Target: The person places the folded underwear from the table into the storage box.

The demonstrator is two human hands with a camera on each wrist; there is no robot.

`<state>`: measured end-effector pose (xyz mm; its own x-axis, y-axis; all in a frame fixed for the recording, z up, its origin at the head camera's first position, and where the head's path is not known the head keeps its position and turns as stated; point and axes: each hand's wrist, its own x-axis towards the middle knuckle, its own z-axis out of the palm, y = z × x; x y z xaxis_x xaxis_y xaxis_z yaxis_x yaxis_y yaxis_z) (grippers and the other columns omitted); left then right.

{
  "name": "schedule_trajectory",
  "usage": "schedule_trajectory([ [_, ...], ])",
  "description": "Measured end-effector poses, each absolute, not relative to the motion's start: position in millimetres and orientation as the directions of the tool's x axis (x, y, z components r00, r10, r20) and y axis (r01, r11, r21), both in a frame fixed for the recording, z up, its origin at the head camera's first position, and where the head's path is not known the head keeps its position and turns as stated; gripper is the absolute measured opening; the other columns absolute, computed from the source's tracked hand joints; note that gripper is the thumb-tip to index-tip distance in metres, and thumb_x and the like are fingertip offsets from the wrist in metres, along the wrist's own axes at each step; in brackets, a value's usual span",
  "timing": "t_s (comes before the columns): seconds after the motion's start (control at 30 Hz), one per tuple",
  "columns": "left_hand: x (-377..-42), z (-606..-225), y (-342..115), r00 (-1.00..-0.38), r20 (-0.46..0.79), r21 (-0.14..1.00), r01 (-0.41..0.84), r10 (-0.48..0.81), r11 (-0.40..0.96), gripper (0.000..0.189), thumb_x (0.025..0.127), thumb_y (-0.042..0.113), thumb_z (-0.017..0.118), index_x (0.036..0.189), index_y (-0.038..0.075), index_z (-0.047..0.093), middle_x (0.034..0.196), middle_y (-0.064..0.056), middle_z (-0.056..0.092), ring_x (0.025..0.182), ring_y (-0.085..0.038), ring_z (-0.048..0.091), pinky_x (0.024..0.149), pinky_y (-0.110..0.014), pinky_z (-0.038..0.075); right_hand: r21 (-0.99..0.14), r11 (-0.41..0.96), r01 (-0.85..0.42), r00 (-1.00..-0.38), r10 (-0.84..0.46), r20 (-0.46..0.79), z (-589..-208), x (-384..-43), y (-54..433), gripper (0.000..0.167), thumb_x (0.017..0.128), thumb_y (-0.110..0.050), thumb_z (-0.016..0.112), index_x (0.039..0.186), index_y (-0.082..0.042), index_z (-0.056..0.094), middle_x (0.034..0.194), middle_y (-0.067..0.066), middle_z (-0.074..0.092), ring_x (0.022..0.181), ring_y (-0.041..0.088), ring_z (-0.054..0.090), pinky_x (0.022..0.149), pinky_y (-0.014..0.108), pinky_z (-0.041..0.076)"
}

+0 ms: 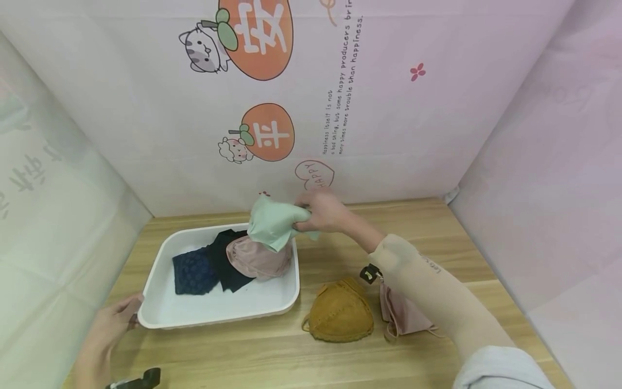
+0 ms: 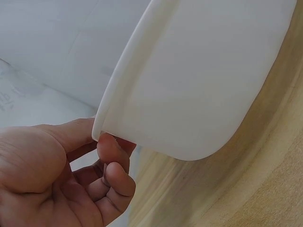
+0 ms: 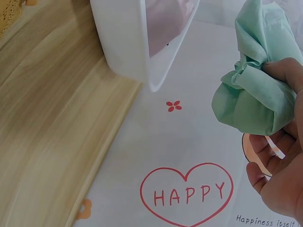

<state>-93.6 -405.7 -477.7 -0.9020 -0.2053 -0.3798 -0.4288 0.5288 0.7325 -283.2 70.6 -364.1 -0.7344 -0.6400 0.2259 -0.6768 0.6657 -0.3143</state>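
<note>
My right hand [image 1: 323, 210] pinches a crumpled mint-green cloth [image 1: 273, 221] above the right back corner of a white plastic tub [image 1: 218, 320]. In the right wrist view the cloth [image 3: 255, 101] hangs in folds, with the thumb on its near side. At the tub's left front corner my left hand [image 1: 109, 324] grips the rim; the left wrist view shows the fingertips [image 2: 112, 150] under the rim of the tub [image 2: 189, 85]. Inside the tub lie a navy patterned cloth [image 1: 194, 273], a black cloth [image 1: 225, 265] and a dusty-pink fabric piece [image 1: 259, 259], partly overlapping.
Right of the tub, a mustard fabric piece [image 1: 341, 313] with a small loop lies on the wooden table [image 1: 243, 356]. A pink fabric item [image 1: 405, 313] with a cord and a black tag [image 1: 369, 274] is partly under the right forearm. Printed white sheets [image 1: 389, 119] enclose the table.
</note>
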Motion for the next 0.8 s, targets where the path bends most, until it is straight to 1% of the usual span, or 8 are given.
schedule_trajectory([
  [0.23, -93, -480, -405, -0.909, -0.366, 0.745, -0.415, -0.199, 0.523, 0.070, 0.106, 0.047, 0.042, 0.146, -0.009, 0.038, 0.095, 0.014, 0.067, 0.083, -0.001, 0.061, 0.077, -0.019, 0.058, -0.295, 0.683, -0.669, -0.742, -0.637, 0.208, -364, -283, 68, 0.038, 0.077, -0.039, 0.081, 0.106, -0.016, 0.074, 0.090, -0.007, 0.069, 0.079, 0.012, 0.054, 0.069, 0.024, 0.045],
  [0.33, -93, -481, -406, -0.910, -0.364, 0.745, -0.413, -0.200, 0.523, 0.071, 0.105, 0.048, 0.042, 0.146, -0.009, 0.038, 0.095, 0.014, 0.067, 0.083, -0.001, 0.061, 0.077, -0.019, 0.058, -0.295, 0.681, -0.670, -0.741, -0.636, 0.214, -364, -282, 67, 0.038, 0.077, -0.039, 0.081, 0.106, -0.016, 0.074, 0.091, -0.007, 0.070, 0.080, 0.012, 0.054, 0.069, 0.024, 0.046],
  [0.53, -95, -482, -407, -0.904, -0.372, 0.735, -0.425, -0.210, 0.528, 0.073, 0.104, 0.051, 0.043, 0.146, -0.008, 0.038, 0.096, 0.013, 0.068, 0.083, -0.001, 0.062, 0.076, -0.020, 0.058, -0.284, 0.662, -0.693, -0.720, -0.654, 0.232, -361, -280, 59, 0.039, 0.077, -0.039, 0.081, 0.106, -0.015, 0.075, 0.093, -0.006, 0.071, 0.080, 0.012, 0.054, 0.070, 0.025, 0.045],
  [0.8, -94, -480, -406, -0.906, -0.366, 0.736, -0.422, -0.213, 0.530, 0.070, 0.105, 0.048, 0.042, 0.146, -0.008, 0.038, 0.096, 0.014, 0.068, 0.082, -0.001, 0.062, 0.076, -0.019, 0.058, -0.303, 0.651, -0.695, -0.716, -0.664, 0.214, -359, -279, 44, 0.039, 0.078, -0.039, 0.081, 0.108, -0.015, 0.073, 0.093, -0.006, 0.068, 0.082, 0.012, 0.053, 0.069, 0.024, 0.044],
])
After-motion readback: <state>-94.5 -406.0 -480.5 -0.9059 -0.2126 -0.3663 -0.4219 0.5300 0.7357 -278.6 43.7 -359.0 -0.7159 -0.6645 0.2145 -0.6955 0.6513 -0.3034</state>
